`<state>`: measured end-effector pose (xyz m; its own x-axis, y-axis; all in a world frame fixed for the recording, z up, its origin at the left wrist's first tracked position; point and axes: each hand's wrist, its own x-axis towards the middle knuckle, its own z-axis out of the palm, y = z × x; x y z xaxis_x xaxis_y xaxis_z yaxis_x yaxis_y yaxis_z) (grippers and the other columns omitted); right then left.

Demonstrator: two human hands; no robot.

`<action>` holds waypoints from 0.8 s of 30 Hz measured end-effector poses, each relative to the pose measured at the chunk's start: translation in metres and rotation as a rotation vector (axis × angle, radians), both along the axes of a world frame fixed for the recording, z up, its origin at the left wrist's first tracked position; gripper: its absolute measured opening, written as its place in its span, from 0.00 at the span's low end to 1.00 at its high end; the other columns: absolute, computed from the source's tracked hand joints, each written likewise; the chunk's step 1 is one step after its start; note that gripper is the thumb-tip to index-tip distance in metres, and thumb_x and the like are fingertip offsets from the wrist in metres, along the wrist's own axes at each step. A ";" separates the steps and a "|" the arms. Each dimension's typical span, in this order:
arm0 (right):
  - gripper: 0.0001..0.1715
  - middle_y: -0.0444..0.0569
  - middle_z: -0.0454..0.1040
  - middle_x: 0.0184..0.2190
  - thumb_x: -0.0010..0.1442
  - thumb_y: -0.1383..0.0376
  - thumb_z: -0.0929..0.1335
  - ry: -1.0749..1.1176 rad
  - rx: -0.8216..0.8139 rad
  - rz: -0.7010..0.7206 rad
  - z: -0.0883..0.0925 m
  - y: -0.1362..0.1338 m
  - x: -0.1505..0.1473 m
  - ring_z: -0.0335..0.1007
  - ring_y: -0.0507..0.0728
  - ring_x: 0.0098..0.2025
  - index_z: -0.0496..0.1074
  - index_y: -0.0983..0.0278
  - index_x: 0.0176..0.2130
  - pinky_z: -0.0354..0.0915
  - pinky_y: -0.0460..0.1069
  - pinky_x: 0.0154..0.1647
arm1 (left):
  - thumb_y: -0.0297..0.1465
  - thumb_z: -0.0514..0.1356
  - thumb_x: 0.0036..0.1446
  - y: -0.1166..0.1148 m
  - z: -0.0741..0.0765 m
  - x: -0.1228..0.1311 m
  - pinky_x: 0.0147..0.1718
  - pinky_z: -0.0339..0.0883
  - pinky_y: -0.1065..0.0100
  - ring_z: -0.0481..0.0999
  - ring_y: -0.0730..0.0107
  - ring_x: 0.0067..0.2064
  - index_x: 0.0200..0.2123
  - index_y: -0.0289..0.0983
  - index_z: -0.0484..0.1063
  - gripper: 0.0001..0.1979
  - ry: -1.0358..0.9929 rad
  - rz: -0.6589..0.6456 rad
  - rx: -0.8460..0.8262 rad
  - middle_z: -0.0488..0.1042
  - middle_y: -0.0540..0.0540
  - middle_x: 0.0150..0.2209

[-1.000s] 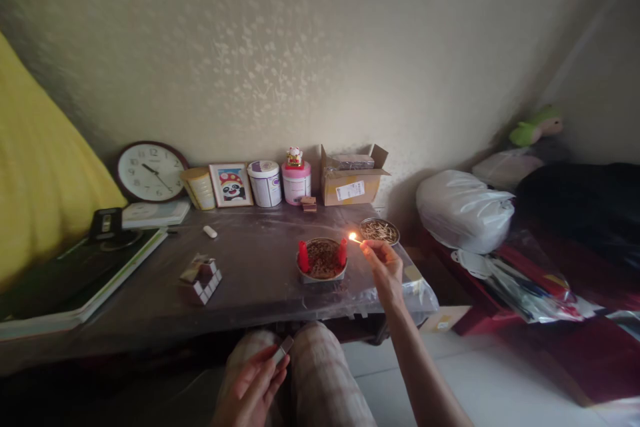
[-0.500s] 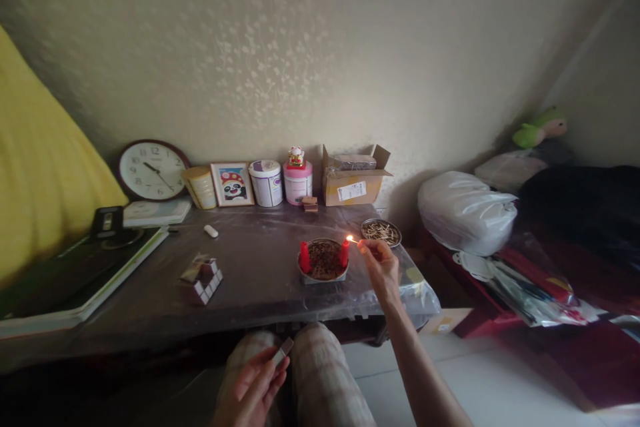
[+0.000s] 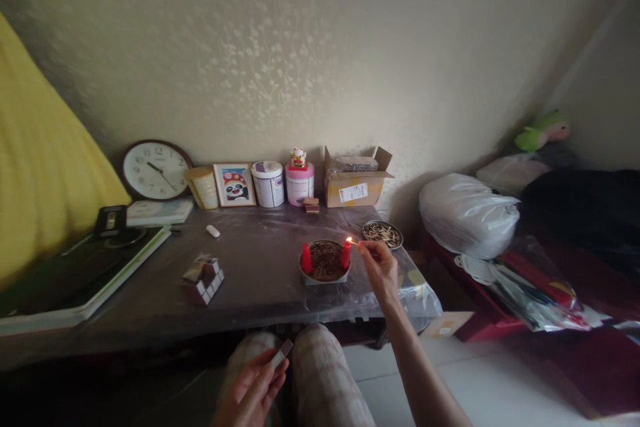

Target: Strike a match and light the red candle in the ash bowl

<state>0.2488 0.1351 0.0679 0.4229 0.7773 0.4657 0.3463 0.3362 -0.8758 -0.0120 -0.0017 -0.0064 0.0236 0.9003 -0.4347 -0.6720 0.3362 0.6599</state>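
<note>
Between the fingertips of my right hand [image 3: 381, 268] is a burning match [image 3: 354, 242], its flame at the top of the right red candle [image 3: 347, 255]. A second red candle [image 3: 307, 259] stands at the left side of the same round tin [image 3: 325, 279], which has a dark, crumbly filling. Low in the view, over my lap, my left hand [image 3: 257, 383] is closed around a small matchbox [image 3: 283, 352]. Just behind my right hand lies a round dish [image 3: 383, 233] of many matchsticks.
More matchboxes [image 3: 204, 283] are stacked at the table's left. A black book [image 3: 85, 273], a clock [image 3: 157, 171], a framed panda picture [image 3: 235, 185], canisters [image 3: 269, 185] and a cardboard box [image 3: 355, 188] line the back and left. Bags [image 3: 467, 213] are piled at right.
The view has shifted very slightly. My right hand still holds the lit match at the right candle, and my left hand keeps the matchbox over my lap.
</note>
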 end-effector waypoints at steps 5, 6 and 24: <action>0.12 0.47 0.78 0.31 0.52 0.57 0.70 -0.006 -0.003 -0.007 0.002 -0.002 0.000 0.71 0.55 0.32 0.77 0.63 0.31 0.66 0.49 0.35 | 0.34 0.75 0.34 0.002 -0.003 0.000 0.40 0.74 0.69 0.82 0.61 0.40 0.33 0.35 0.81 0.18 -0.002 0.002 -0.018 0.84 0.40 0.36; 0.12 0.47 0.78 0.31 0.52 0.57 0.70 -0.005 -0.003 -0.009 0.002 -0.002 0.000 0.71 0.55 0.32 0.77 0.63 0.31 0.66 0.49 0.35 | 0.34 0.75 0.34 0.003 -0.004 -0.001 0.40 0.75 0.69 0.82 0.60 0.40 0.32 0.35 0.81 0.18 -0.001 0.003 -0.021 0.84 0.40 0.35; 0.14 0.45 0.73 0.24 0.48 0.55 0.72 0.187 -0.005 0.050 0.023 -0.010 0.004 0.65 0.53 0.26 0.75 0.64 0.28 0.62 0.47 0.28 | 0.34 0.76 0.33 0.002 -0.004 -0.002 0.40 0.74 0.67 0.81 0.58 0.41 0.33 0.34 0.81 0.20 0.002 -0.003 -0.038 0.84 0.39 0.36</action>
<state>0.2525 0.1254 0.0907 0.4627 0.8018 0.3783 0.1599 0.3442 -0.9252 -0.0144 0.0003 -0.0101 0.0250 0.8828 -0.4690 -0.6696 0.3631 0.6479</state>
